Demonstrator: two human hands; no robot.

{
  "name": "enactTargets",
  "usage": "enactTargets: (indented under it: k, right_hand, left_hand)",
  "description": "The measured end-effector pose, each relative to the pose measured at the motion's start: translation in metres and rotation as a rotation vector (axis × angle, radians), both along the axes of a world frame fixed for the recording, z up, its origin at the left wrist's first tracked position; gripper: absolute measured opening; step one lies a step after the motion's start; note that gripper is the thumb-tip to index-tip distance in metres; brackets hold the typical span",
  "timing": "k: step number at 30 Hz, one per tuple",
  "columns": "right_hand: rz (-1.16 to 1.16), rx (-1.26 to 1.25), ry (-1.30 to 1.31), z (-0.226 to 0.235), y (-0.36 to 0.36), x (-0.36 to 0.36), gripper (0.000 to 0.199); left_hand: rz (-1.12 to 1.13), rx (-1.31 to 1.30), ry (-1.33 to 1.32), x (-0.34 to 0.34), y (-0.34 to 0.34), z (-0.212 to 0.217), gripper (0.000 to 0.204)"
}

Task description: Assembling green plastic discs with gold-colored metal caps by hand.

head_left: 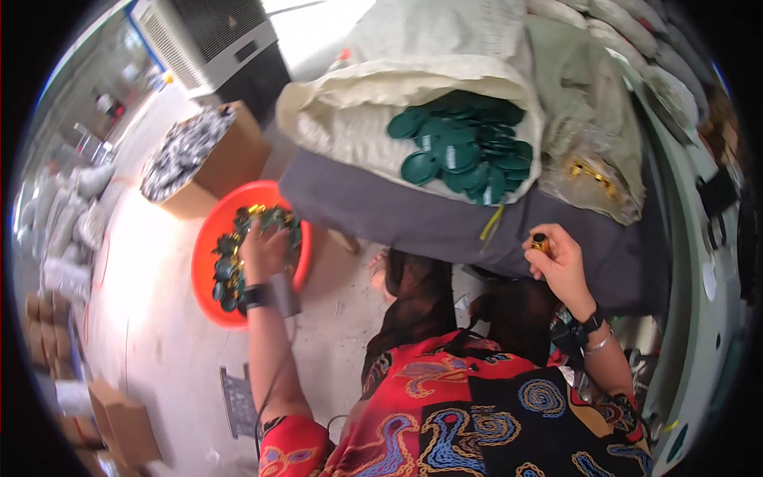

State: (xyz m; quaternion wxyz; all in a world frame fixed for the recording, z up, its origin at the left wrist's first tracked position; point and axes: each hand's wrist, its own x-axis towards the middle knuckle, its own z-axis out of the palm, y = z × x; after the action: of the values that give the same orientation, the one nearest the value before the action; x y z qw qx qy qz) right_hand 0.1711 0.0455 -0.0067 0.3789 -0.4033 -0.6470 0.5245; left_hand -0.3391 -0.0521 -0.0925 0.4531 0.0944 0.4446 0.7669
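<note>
My left hand [263,253] is over a red-orange basin [200,258], smeared by motion, so I cannot make out whether its fingers hold anything. Dark green round pieces with shiny gold parts lie in that basin. At the right, my right hand [563,262] is closed round a small gold cylinder [541,242] with a dark opening at its upper end. Beyond it, an open white woven sack [342,119] lies on a dark grey cloth-covered surface [350,203]. Flat green discs [461,155] with pale labels are heaped in its mouth.
A clear plastic bag [584,179] of small gold parts lies right of the sack. A cardboard box [226,163] of grey-black pieces stands behind the basin, near an air cooler [211,40]. Cardboard cartons [123,421] sit at the lower left; filled sacks [624,24] are stacked at the far right.
</note>
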Motion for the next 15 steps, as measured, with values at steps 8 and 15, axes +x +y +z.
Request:
enactTargets:
  k: [8,15]
  right_hand:
    - [-0.203,0.008,0.164,-0.004,0.004,0.018,0.031]
    - [-0.227,0.041,0.036,0.0,-0.022,0.037,0.027]
  left_hand:
    - [-0.095,0.023,1.272,0.14,0.103,0.051,0.024]
    - [-0.187,-0.041,2.081,0.222,0.172,0.052,0.027]
